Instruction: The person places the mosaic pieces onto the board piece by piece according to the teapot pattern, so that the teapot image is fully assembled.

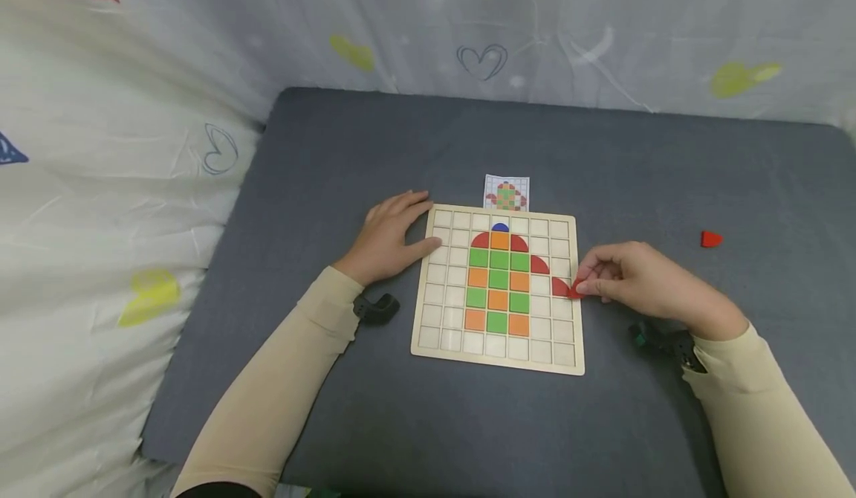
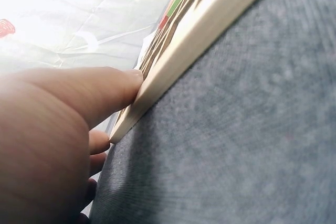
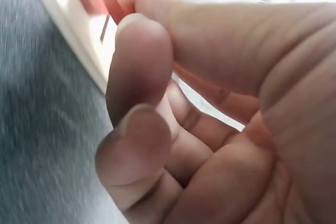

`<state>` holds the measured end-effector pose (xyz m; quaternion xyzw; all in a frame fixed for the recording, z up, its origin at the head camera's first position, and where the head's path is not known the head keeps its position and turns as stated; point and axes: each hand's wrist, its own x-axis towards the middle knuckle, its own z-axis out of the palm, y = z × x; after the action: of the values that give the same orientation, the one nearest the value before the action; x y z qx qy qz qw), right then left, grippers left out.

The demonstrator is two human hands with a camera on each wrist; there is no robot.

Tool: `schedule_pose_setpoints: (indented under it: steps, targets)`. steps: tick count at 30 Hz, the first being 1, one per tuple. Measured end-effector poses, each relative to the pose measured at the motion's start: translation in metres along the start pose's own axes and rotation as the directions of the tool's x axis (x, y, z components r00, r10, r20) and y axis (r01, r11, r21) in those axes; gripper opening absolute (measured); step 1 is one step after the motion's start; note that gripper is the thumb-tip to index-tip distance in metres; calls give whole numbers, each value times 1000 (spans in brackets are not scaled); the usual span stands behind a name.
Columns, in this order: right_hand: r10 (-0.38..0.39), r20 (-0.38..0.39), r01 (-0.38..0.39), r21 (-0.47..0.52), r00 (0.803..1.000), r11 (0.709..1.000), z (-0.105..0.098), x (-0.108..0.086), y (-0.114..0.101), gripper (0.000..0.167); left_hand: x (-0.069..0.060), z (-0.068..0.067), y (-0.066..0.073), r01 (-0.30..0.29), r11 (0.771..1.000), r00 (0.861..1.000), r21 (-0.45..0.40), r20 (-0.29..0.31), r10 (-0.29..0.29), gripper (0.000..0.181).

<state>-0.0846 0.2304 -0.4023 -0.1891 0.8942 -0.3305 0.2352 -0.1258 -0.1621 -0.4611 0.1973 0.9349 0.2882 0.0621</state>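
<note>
A square wooden grid board [image 1: 498, 348] lies on the table, partly filled with green and orange square tiles, red quarter-circle tiles and one blue half-round piece. My left hand [image 1: 390, 239] rests at its upper left corner, fingers fairly straight; in the left wrist view the thumb [image 2: 113, 90] touches the board's rim. With thumb and fingertips, my right hand [image 1: 625, 279] pinches a red quarter-circle tile [image 1: 574, 290] over the right side of the board. That tile is close beside a red tile [image 1: 559, 287] lying in a cell; the fingers partly hide it.
A small printed pattern card [image 1: 506, 193] lies just behind the board, its lower edge beside the rim. One loose red tile [image 1: 711, 239] is on the dark grey table [image 1: 628, 163], to the right. Pale printed cloth [image 1: 414, 30] hangs behind and to the left.
</note>
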Motion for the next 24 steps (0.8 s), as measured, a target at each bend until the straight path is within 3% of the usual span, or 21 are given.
schedule_pose_setpoints:
  steps: [7,12,17,24]
  targets:
    - [-31,90,27,42,996,999,12,6,-5,12,1,0,0,6,1000,1000,3,4,-6,69]
    - [21,114,-29,65,993,997,18,7,-9,11,1,0,-1,8,1000,1000,8,5,-8,70]
    - [18,81,-22,51,997,998,21,4,-14,9,1,0,0,4,1000,1000,7,2,-4,70]
    - [-28,4,28,-69,1000,997,27,6,-16,15,0,0,1,7,1000,1000,6,2,-7,70]
